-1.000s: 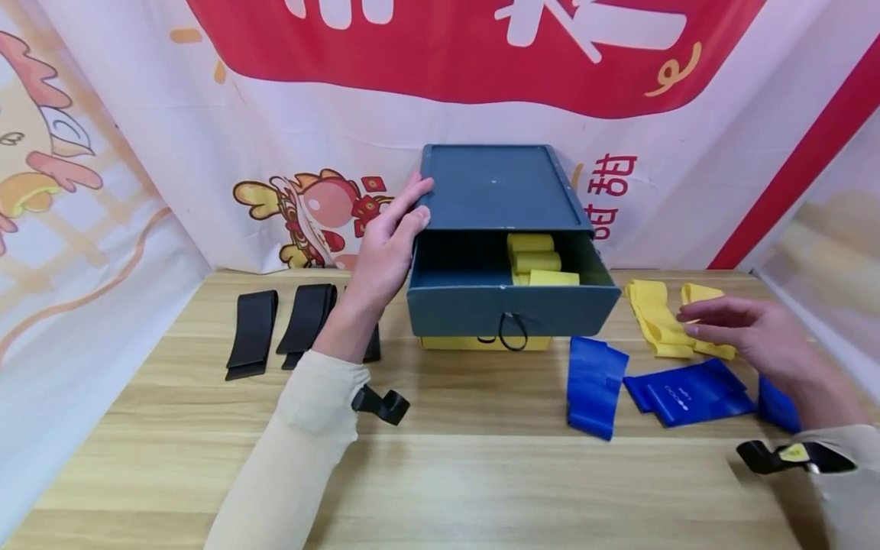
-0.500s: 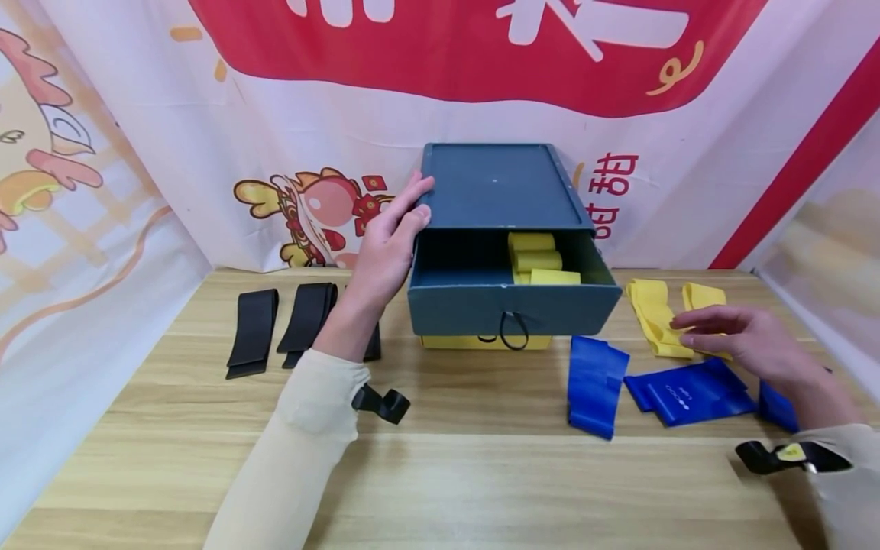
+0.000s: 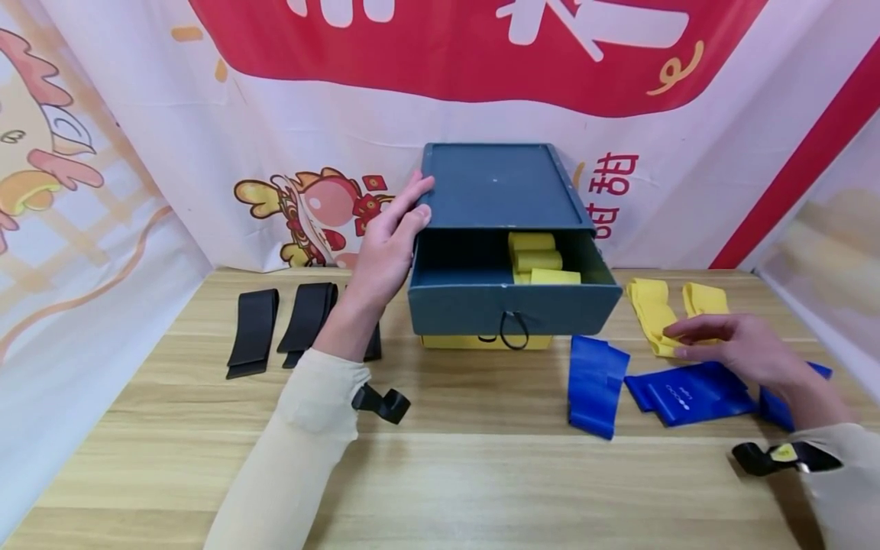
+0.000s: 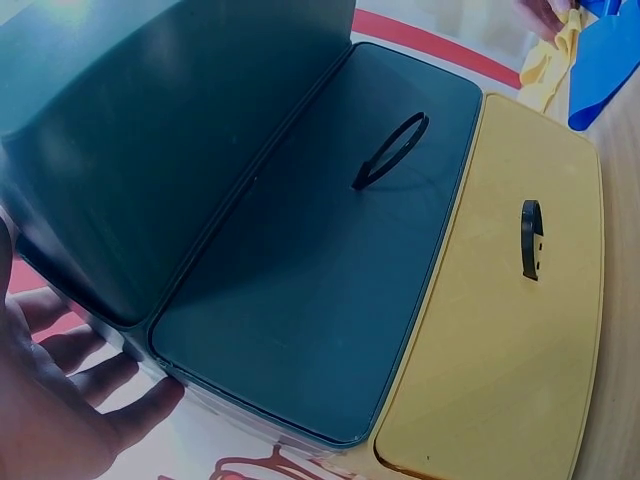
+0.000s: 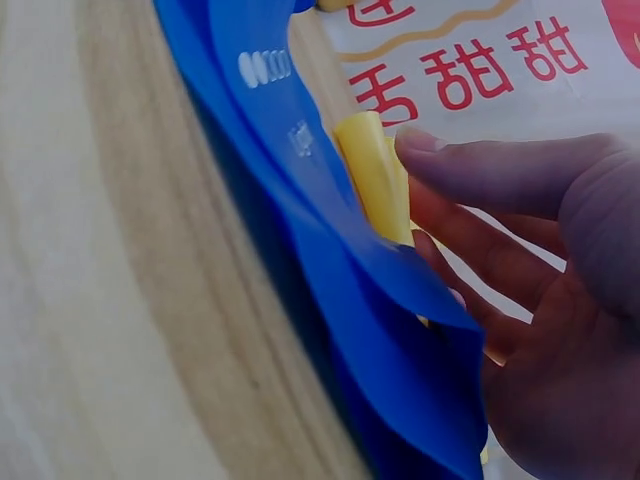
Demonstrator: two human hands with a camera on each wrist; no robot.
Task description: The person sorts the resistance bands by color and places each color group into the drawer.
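Observation:
My left hand (image 3: 388,248) rests against the left side of a dark blue-green drawer box (image 3: 502,187), fingers extended. Its top drawer (image 3: 512,309) is pulled out, with several folded yellow resistance bands (image 3: 536,260) in the right part. In the left wrist view, the left hand (image 4: 70,400) is beside the box's edge. My right hand (image 3: 752,347) is over the yellow resistance bands (image 3: 649,305) on the table, thumb and fingers apart. In the right wrist view, the thumb of the right hand (image 5: 540,260) is at a yellow band (image 5: 378,180); contact is unclear.
Blue resistance bands (image 3: 697,393) lie in front of the yellow ones, one (image 3: 596,389) nearer the box. Black bands (image 3: 253,332) lie left of the box, partly behind my left forearm. Below the open drawer shows a yellow drawer (image 4: 490,330). A printed curtain (image 3: 385,122) hangs behind.
My right hand has shifted slightly left and toward the front over the yellow bands, uncovering more of the rear right one. The left hand and drawer stay put.

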